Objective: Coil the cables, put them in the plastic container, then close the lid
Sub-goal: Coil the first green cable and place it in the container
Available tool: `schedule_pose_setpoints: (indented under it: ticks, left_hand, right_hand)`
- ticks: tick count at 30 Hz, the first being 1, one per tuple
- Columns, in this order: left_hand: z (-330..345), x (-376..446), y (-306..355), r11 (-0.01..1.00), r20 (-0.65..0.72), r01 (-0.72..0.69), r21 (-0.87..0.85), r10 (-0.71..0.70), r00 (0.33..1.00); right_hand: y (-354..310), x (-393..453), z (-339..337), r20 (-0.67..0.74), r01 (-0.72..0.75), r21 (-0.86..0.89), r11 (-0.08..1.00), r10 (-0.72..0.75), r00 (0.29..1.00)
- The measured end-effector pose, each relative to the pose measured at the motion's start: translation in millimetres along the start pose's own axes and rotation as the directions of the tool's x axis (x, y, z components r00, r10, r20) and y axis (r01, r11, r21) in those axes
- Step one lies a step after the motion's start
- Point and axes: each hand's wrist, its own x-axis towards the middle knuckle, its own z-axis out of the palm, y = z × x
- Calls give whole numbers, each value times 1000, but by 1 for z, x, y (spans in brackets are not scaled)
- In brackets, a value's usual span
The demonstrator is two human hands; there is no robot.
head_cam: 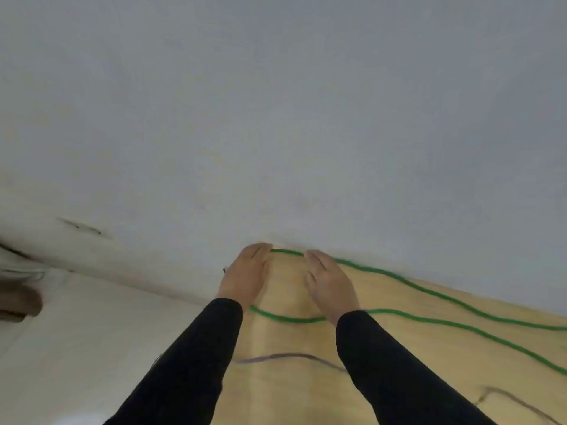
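A plain grey-white wall (276,102) fills the upper view, evenly lit and blurred. Below it a pale wooden tabletop (414,363) runs from the far edge toward the lower right, with whitish floor (76,348) to the left.

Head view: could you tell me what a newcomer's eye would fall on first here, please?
The green cable stands out, running in long curves across the tan table toward the right edge. At the table's far edge, by the white wall, the left hand and right hand meet its looped end. A darker cable lies nearer, between the black sleeves.
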Motion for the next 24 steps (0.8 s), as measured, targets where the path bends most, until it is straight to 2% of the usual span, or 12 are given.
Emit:
schedule_pose_setpoints:
  ticks: [7, 13, 18, 24]
  left_hand:
    - [15, 34, -23, 996, 7, 11, -87, -11, 1000]
    - [8, 42, -22, 986, -28, -53, -159, 49, 998]
    - [-19, 52, 4, 947, -202, -181, -264, 129, 971]
    - [-63, 45, 74, 811, -212, -169, -560, 56, 976]
  right_hand:
    - [14, 31, 30, -39, 1, -103, 995, -5, 999]
    - [18, 34, 34, -82, 5, -196, 981, -22, 996]
    - [6, 42, -6, -153, 9, 0, 1000, -9, 988]
    - [-13, 42, -94, -365, 102, 119, 988, -52, 930]
